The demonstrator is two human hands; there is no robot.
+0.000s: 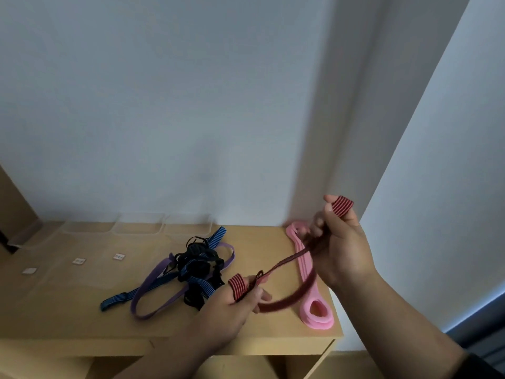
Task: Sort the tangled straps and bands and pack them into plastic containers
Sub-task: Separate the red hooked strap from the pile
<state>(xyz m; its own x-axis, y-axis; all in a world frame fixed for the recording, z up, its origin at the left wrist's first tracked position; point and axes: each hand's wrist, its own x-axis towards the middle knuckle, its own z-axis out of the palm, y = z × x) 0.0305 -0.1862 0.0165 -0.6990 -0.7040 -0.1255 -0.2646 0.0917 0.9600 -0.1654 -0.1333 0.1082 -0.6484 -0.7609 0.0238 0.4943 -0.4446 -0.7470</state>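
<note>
Sorting step: red striped strap stretched between gripping left hand and right hand; next, probably folding for a plastic container.

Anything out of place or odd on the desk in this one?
Nothing looks damaged or spilled. The pink band lies at the desk's right edge, its looped end close to the front corner. The tangled pile remains unsorted. Both the left hand and right hand hold the red striped strap.
</note>
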